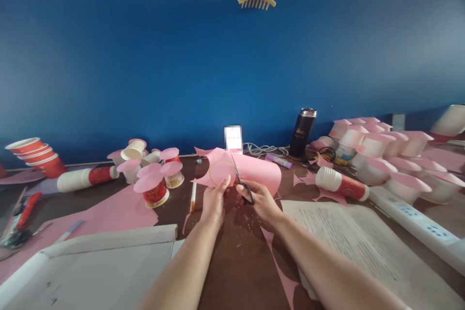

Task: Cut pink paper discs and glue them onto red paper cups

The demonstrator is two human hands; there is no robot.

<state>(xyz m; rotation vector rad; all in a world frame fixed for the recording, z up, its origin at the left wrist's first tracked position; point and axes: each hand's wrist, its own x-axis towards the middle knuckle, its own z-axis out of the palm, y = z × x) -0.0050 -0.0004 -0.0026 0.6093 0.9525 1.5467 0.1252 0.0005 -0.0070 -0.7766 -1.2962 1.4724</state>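
- Center: a pink paper sheet (256, 170) is held above the brown tabletop (236, 271), its right part curled over and its left edge scalloped.
- Left hand (215, 201): pinches the sheet's near edge, thumb uppermost, just beside a drawn circle (221, 170).
- Right hand (262, 202): thumb and fingers are closed about the handles of the scissors (247, 194); the blades lie by the circle's right side. How wide they part cannot be told.
- Progress: the circle is not yet free of the sheet, so cutting appears partly done. The scalloped edge and pink offcuts (329, 195) at right suggest earlier cuts.
- Left: several paper cups (156, 194) bear pink discs (148, 183).
- Far right: a cluster of covered cups (378, 145) carries pink tops.
- Uncovered: a red-and-white cup stack (343, 184) lies on its side, near the black thermos (302, 133).
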